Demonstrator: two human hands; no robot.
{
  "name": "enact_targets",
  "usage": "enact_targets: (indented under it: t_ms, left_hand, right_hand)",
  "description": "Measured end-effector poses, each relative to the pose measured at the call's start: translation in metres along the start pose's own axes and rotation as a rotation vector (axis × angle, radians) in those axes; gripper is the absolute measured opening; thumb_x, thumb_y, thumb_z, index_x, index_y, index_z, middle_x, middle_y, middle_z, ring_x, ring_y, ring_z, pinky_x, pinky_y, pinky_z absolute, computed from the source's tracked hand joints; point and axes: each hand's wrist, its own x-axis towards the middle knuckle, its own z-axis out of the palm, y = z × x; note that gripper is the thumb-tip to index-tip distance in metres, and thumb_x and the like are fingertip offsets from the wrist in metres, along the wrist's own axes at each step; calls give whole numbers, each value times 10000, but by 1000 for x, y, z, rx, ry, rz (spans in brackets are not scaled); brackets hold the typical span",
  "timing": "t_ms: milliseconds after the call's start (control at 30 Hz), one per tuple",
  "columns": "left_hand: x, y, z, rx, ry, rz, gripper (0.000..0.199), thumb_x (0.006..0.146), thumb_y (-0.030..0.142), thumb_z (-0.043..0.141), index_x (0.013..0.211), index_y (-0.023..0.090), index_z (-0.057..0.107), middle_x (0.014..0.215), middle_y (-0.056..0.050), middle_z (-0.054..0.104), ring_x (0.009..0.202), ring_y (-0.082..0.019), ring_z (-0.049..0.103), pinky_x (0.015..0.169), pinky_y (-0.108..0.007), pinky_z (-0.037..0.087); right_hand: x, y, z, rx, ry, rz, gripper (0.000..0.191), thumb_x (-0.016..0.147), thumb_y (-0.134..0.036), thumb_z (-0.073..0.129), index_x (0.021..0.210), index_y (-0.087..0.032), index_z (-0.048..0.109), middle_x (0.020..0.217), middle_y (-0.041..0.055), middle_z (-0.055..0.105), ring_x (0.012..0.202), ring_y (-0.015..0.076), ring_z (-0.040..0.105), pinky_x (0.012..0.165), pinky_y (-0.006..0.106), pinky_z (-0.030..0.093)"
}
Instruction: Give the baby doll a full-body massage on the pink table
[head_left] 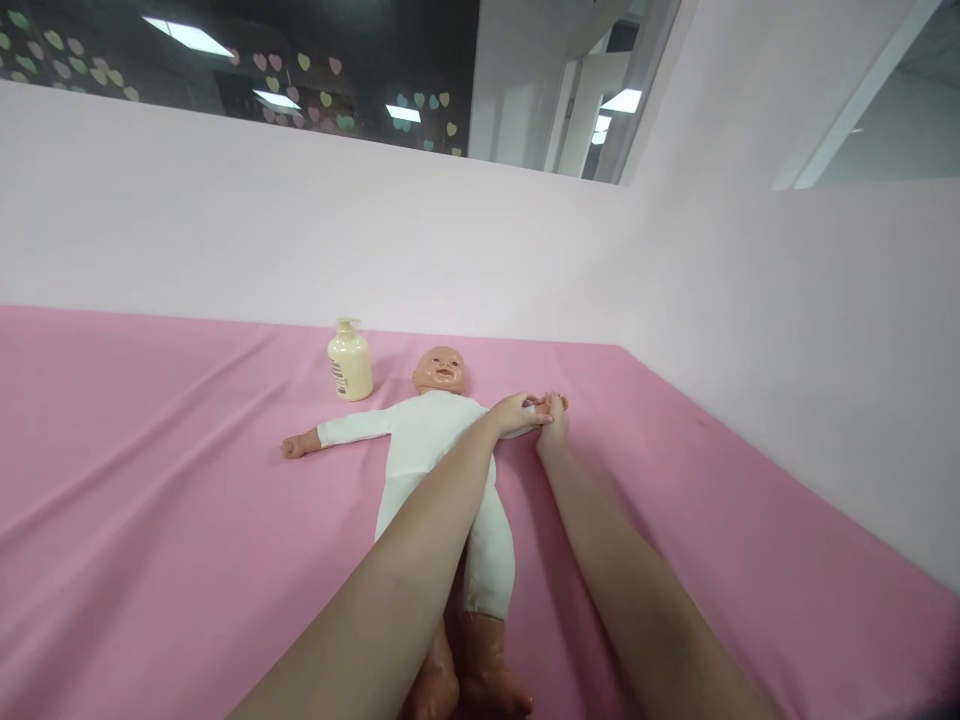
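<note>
A baby doll (429, 432) with a white cloth body lies on its back, its head toward the wall and its feet toward me. My left hand (517, 412) reaches across the doll's body and closes around its arm near the wrist, on the right side of the view. Beside it, my right hand (553, 425) is closed on the doll's hand, fingers and thumb around it. The doll's other arm stretches out to the left, untouched. My left forearm hides part of the doll's belly and legs.
A pale yellow pump bottle (350, 365) stands left of the doll's head. Pink cloth (187, 520), wrinkled at the left, covers the surface. A white wall (300, 230) rises behind, with a dark window (360, 60) above; another wall (810, 320) borders the right side.
</note>
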Motion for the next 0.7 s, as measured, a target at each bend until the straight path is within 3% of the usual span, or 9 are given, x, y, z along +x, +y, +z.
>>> enact_targets:
  t_ms: [133, 267, 367, 500, 700]
  left_hand:
    - [-1, 2, 0, 124, -20, 45, 545, 875, 545, 616, 1219, 124, 660, 1222, -109, 721, 1122, -262, 664, 970, -334, 496]
    - [-2, 2, 2, 199, -28, 83, 465, 925, 536, 527, 1131, 154, 695, 1140, -85, 751, 1048, -244, 686, 953, -333, 509]
    - [-2, 2, 2, 190, 8, 86, 508, 973, 536, 432, 1186, 151, 685, 1217, -104, 735, 1106, -244, 681, 991, -327, 499]
    - [0, 3, -1, 183, 86, 98, 564, 1039, 413, 247, 1282, 110, 656, 1351, -131, 675, 1275, -213, 610, 1102, -298, 423]
    - [3, 6, -2, 249, 111, -1, 616, 1043, 414, 205, 1256, 77, 676, 1321, -188, 682, 1301, -248, 600, 1113, -346, 413]
  right_hand:
    - [-2, -4, -3, -35, 90, -9, 173, 798, -365, 598, 740, -216, 531, 665, -45, 580, 680, 140, 597, 642, 249, 508]
    - [-1, -4, -6, -65, 76, -10, 144, 771, -345, 616, 766, -204, 586, 735, -29, 645, 740, 144, 636, 698, 246, 529]
    - [0, 1, -6, -83, 25, 17, 225, 764, -418, 653, 819, -202, 622, 834, 1, 697, 830, 176, 680, 767, 288, 567]
    - [2, 10, -2, -80, -38, 35, 347, 738, -483, 702, 959, -225, 631, 1034, 30, 732, 1059, 204, 695, 938, 340, 579]
    - [9, 18, -3, -90, -38, 34, 422, 709, -478, 711, 1034, -233, 599, 1123, 47, 726, 1184, 216, 664, 1034, 377, 558]
